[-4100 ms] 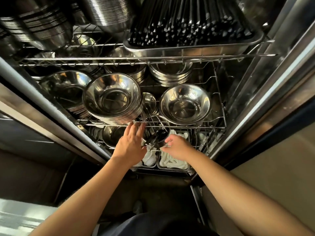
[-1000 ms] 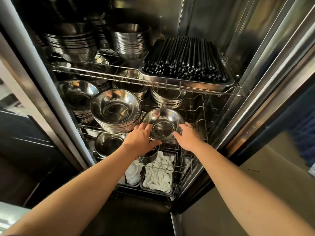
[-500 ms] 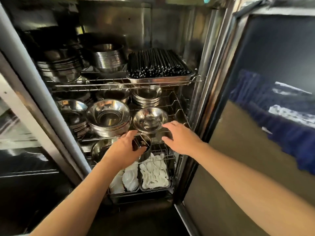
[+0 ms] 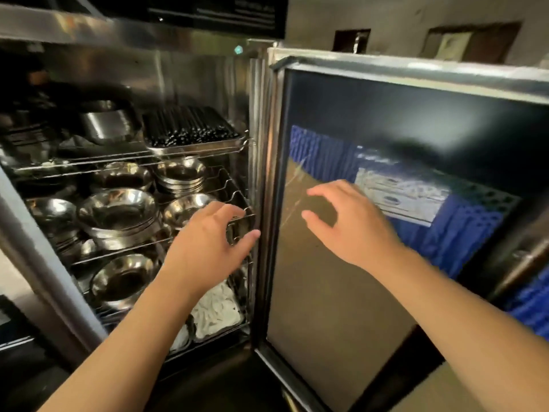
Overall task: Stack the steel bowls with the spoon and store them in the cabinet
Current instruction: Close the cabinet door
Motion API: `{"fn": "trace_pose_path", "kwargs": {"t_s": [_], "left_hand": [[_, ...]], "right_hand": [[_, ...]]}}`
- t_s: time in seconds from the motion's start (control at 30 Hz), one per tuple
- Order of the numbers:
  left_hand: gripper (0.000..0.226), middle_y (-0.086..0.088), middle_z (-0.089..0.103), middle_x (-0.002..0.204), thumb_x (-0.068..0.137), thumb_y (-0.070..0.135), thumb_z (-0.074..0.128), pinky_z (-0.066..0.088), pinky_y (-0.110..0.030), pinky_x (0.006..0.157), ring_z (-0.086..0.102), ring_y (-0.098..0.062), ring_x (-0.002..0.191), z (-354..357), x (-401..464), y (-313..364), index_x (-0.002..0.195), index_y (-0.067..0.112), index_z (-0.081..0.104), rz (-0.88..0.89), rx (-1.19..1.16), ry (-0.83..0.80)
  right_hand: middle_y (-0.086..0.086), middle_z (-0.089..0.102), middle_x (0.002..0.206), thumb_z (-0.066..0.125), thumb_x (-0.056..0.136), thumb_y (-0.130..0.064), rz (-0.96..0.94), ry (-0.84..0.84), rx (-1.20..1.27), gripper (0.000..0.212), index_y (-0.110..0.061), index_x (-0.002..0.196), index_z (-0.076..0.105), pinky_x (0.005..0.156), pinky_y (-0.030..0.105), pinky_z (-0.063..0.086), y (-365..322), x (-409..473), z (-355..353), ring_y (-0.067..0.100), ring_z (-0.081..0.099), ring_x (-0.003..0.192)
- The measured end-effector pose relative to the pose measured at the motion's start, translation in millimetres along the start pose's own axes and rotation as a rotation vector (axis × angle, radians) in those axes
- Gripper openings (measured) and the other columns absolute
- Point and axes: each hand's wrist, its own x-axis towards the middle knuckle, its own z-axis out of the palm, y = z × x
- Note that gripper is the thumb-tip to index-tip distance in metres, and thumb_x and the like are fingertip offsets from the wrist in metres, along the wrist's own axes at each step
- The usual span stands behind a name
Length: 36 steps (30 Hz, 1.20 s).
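The steel cabinet [image 4: 205, 69] stands open with wire shelves full of steel bowls. A tall stack of bowls [image 4: 118, 215] sits on the middle shelf, and a smaller steel bowl [image 4: 184, 208] rests to its right. My left hand [image 4: 211, 245] hovers in front of that shelf's right end, fingers apart and holding nothing. My right hand [image 4: 347, 224] is spread open in front of the glass cabinet door [image 4: 386, 263], empty; whether it touches the glass I cannot tell. No spoon shows in either hand.
A tray of black chopsticks [image 4: 190, 129] lies on the top shelf beside more bowl stacks [image 4: 104, 120]. Another bowl [image 4: 121, 278] and trays of white spoons [image 4: 217, 307] fill the bottom shelf. The door reflects blue crates [image 4: 463, 233].
Both hands have let go of the small bowl on the middle shelf and drawn back. My right hand has swung right in front of the door. My view has risen and pulled away.
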Motion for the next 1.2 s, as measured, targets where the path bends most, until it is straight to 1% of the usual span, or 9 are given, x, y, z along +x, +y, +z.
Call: {"fn": "trace_pose_path", "kwargs": {"t_s": [0.17, 0.3, 0.37, 0.5, 0.6, 0.67, 0.8, 0.97, 1.2], "left_hand": [[0.054, 0.003, 0.060, 0.124, 0.087, 0.056, 0.062, 0.046, -0.030, 0.098, 0.057, -0.017, 0.117, 8.3, 17.2, 87.8, 0.129, 0.021, 0.058, 0.185, -0.100, 0.031], [0.060, -0.002, 0.060, 0.121, 0.086, 0.051, 0.066, 0.043, -0.032, 0.101, 0.057, -0.021, 0.116, 26.8, 31.3, 162.1, 0.134, 0.017, 0.053, 0.296, -0.152, 0.043], [0.064, -0.003, 0.059, 0.122, 0.085, 0.051, 0.067, 0.041, -0.032, 0.103, 0.056, -0.023, 0.115, 37.3, 36.1, 201.0, 0.136, 0.017, 0.050, 0.346, -0.163, 0.063], [0.071, -0.005, 0.054, 0.128, 0.084, 0.055, 0.065, 0.043, -0.038, 0.104, 0.052, -0.024, 0.118, 56.7, 41.9, 261.6, 0.140, 0.015, 0.046, 0.393, -0.163, 0.095], [0.072, -0.003, 0.052, 0.131, 0.086, 0.059, 0.060, 0.046, -0.040, 0.101, 0.051, -0.024, 0.119, 70.6, 41.6, 302.8, 0.141, 0.017, 0.044, 0.398, -0.143, 0.108], [0.070, 0.000, 0.052, 0.132, 0.086, 0.062, 0.056, 0.049, -0.040, 0.099, 0.050, -0.020, 0.120, 79.6, 39.6, 323.6, 0.141, 0.020, 0.044, 0.385, -0.120, 0.119], [0.067, 0.002, 0.053, 0.130, 0.086, 0.063, 0.053, 0.051, -0.040, 0.094, 0.050, -0.018, 0.118, 93.9, 30.8, 348.7, 0.139, 0.022, 0.046, 0.327, -0.090, 0.114], [0.071, 0.002, 0.054, 0.129, 0.084, 0.068, 0.051, 0.052, -0.039, 0.093, 0.051, -0.018, 0.117, 100.3, 13.1, 355.7, 0.138, 0.021, 0.046, 0.253, -0.040, 0.139], [0.070, 0.000, 0.056, 0.114, 0.083, 0.068, 0.054, 0.051, -0.039, 0.084, 0.052, -0.020, 0.101, 85.8, -19.3, 350.5, 0.128, 0.016, 0.051, 0.204, 0.057, 0.194]], "right_hand": [[0.011, 0.064, 0.115, 0.070, 0.087, -0.028, -0.012, 0.335, -0.242, 0.037, -0.007, 0.117, 0.067, 0.099, 0.024, 0.035, 31.1, -26.0, -110.2, 0.028, 0.053, 0.110], [0.021, 0.059, 0.124, 0.072, 0.086, -0.026, -0.025, 0.511, -0.387, 0.043, -0.004, 0.122, 0.065, 0.112, 0.032, 0.029, 63.2, -47.9, -199.0, 0.040, 0.048, 0.124], [0.021, 0.054, 0.132, 0.072, 0.086, -0.027, 0.012, 0.581, -0.403, 0.047, -0.006, 0.127, 0.062, 0.116, 0.027, 0.021, 79.0, -61.6, -236.2, 0.038, 0.039, 0.135], [0.008, 0.035, 0.155, 0.068, 0.088, -0.043, 0.262, 0.476, -0.315, 0.072, -0.021, 0.150, 0.039, 0.111, 0.029, 0.019, 110.9, -73.4, -273.0, 0.026, 0.027, 0.145], [-0.002, 0.045, 0.151, 0.068, 0.089, -0.045, 0.365, 0.306, -0.057, 0.080, -0.028, 0.155, 0.026, 0.111, 0.039, 0.037, 133.8, -76.7, -278.9, 0.015, 0.046, 0.134], [-0.003, 0.053, 0.145, 0.069, 0.091, -0.039, 0.321, 0.259, 0.042, 0.080, -0.029, 0.156, 0.022, 0.103, 0.041, 0.049, 141.8, -78.9, -276.8, 0.007, 0.057, 0.120], [-0.013, 0.056, 0.137, 0.069, 0.092, -0.036, 0.249, 0.285, 0.114, 0.078, -0.032, 0.156, 0.023, 0.091, 0.026, 0.052, 149.0, -82.5, -274.7, -0.004, 0.060, 0.104], [-0.011, 0.061, 0.136, 0.067, 0.090, -0.040, 0.144, 0.280, 0.184, 0.080, -0.030, 0.157, 0.023, 0.095, 0.037, 0.056, 148.3, -89.4, -272.3, 0.002, 0.062, 0.111], [-0.010, 0.065, 0.124, 0.055, 0.095, -0.035, -0.066, 0.320, 0.312, 0.062, -0.028, 0.153, 0.036, 0.082, 0.023, 0.058, 127.4, -99.3, -261.8, -0.001, 0.064, 0.103]]}}
